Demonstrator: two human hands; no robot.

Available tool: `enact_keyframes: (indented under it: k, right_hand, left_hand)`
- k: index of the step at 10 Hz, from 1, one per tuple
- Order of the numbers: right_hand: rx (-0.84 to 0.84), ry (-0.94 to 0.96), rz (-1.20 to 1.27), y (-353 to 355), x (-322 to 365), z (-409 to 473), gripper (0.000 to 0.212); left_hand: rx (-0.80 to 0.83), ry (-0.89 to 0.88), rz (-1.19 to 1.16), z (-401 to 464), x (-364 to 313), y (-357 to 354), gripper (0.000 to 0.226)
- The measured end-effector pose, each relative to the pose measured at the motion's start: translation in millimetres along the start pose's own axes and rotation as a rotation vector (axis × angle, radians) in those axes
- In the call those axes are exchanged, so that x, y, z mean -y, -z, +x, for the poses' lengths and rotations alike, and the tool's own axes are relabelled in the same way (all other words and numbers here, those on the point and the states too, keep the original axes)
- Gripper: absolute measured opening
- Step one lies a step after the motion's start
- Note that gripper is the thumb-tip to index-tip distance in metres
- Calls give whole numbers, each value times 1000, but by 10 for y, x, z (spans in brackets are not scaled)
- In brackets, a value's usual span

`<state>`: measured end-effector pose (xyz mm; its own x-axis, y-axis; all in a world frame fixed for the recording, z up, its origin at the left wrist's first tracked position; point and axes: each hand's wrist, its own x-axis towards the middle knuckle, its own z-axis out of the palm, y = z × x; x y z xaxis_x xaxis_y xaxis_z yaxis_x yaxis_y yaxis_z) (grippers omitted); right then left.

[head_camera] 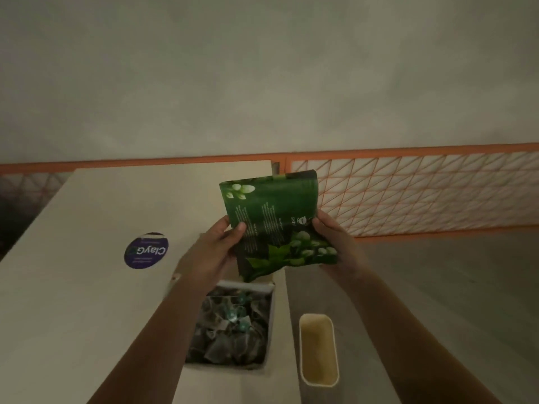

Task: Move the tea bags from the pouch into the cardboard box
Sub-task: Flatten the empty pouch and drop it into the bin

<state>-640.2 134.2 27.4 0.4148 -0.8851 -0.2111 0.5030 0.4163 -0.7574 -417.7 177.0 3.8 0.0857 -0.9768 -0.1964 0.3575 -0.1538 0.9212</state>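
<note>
Green pouch [274, 223] held up in the air above the table, gripped from both sides and tilted, its printed text upside down, so apparently inverted with the lower end over the box. Left hand [217, 249] closed on the pouch's left edge, thumb pressed on the printed front, fingers wrapped behind. Right hand [332, 243] clamped on the pouch's right edge near the lower corner, fingers curled around the side. Both forearms stretched forward from the bottom of the view.

Directly below the pouch, a white cardboard box [269, 330] open at the top, resting on the pale table [87, 301]. Heaped inside the box, a pile of dark tea bags [230, 333], several with small round teal tags showing near the top of the heap. Lower end of the pouch hanging just above the box's far rim, not clearly touching it. Whether any tea bags remain inside the pouch: cannot tell.

Just right of the box, a narrow cream container [318, 349], rounded at the ends, open upward. On the table to the left, well apart from the box, a round purple sticker [146, 250] with white lettering. Behind the table, an orange wire-mesh fence [423, 193] running along a plain grey wall.
</note>
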Motion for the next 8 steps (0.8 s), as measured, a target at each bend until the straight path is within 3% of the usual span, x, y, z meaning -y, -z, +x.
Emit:
enact_keyframes:
  k: [2,3,4,5,6,7,8]
  right_hand:
    - [-69,-24,-80,598,406,-403,48]
    - [-173,-53,-86,791,576,-606,17]
    - [-272,-84,-83,952,685,-710,21]
    - [-316,-132,-96,1104,712,-788,38]
    - [-360,-167,-91,1324,602,-747,27]
    - [-294,-146,-41,1426,415,-777,54]
    - [-241,-75,-246,1502,48,-850,48]
  left_hand:
    - [71,118,17,-242,360,-665,52]
    - [126,261,117,-344,516,-989,70]
    - [280,317,236,-401,656,-1182,50]
    - [386,331,291,-383,864,-1327,50]
    - [241,310,297,-288,1180,-1497,69]
    - [20,257,117,-271,1457,-1652,43]
    - [-111,243,114,-250,1774,-1731,40]
